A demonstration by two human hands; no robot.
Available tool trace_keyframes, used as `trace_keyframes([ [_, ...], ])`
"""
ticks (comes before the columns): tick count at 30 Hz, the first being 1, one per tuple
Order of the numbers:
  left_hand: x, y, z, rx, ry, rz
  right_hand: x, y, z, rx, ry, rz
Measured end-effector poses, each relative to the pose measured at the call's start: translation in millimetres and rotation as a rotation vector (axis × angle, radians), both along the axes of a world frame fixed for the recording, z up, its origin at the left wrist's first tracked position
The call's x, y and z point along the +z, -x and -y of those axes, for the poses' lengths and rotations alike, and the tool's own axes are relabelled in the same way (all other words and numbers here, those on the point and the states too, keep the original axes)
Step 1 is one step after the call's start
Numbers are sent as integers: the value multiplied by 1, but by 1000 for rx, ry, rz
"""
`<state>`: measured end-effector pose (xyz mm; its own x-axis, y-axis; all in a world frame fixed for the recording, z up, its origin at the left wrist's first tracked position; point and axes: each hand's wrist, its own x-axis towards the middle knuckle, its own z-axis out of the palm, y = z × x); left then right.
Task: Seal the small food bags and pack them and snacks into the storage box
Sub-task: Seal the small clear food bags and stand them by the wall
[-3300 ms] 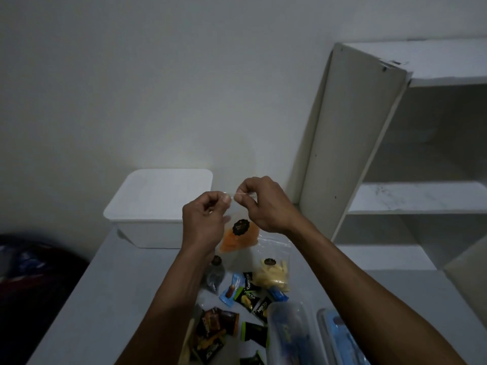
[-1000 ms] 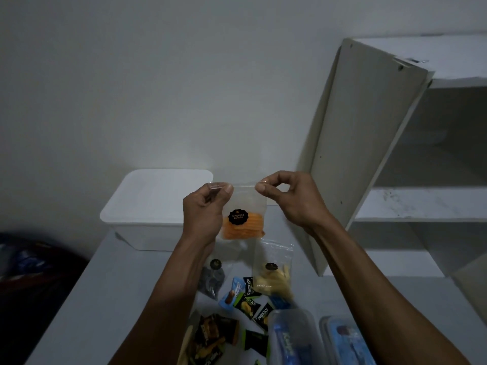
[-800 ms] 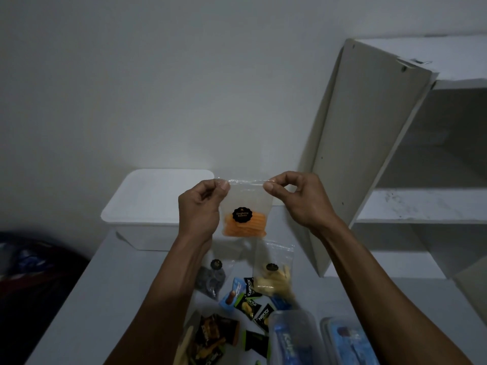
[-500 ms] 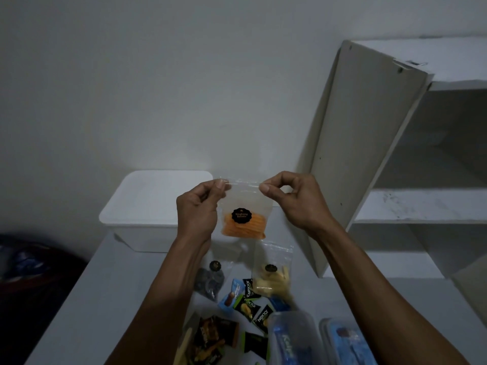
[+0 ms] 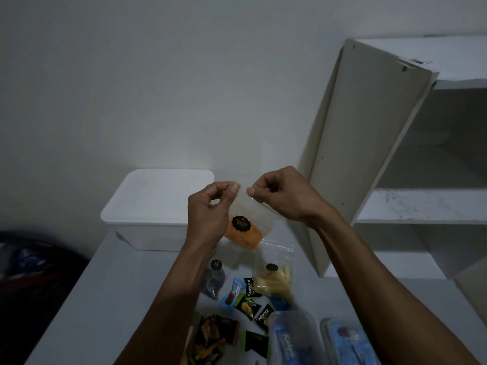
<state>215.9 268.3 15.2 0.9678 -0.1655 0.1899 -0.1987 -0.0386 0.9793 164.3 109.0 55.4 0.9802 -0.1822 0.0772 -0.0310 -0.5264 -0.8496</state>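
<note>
Now the small food bag (image 5: 247,222) hangs tilted above the table (image 5: 126,299), mouth up, orange contents lower-right; left hand (image 5: 208,214) and right hand (image 5: 284,196) each pinch its top edge, close together.

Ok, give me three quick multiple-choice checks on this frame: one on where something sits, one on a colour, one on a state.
1. Where is the white storage box?
A. on the shelf unit
B. at the table's far end, by the wall
C. on the floor

2. What colour is the food in the held bag?
A. orange
B. green
C. purple

3. How is the storage box?
A. lid off
B. tipped over
C. lid on

Answers:
1 B: it stands on the table against the wall.
2 A: orange food shows below the black sticker.
3 C: the flat lid covers it.
Left hand and right hand pinch the bag's top edge.
</note>
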Motion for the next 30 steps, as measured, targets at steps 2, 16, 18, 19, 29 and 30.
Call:
trace_keyframes([
  [2, 0, 3, 3, 115, 6, -13, -7, -1, -5, -62, -77, 6],
  [16, 14, 24, 10, 150, -34, -232, -29, 2, -25, -149, -187, 18],
  [18, 12, 24, 9, 167, -44, -249, -30, 2, -27, -137, -147, 8],
  [19, 11, 24, 8, 175, -46, -253, -30, 2, -28, -132, -132, 0],
  [29, 13, 20, 7, 193, -64, -210, -37, 6, -29, -139, -93, -5],
  [30, 12, 19, 7, 196, -64, -211, -39, 7, -29, -131, -87, -12],
])
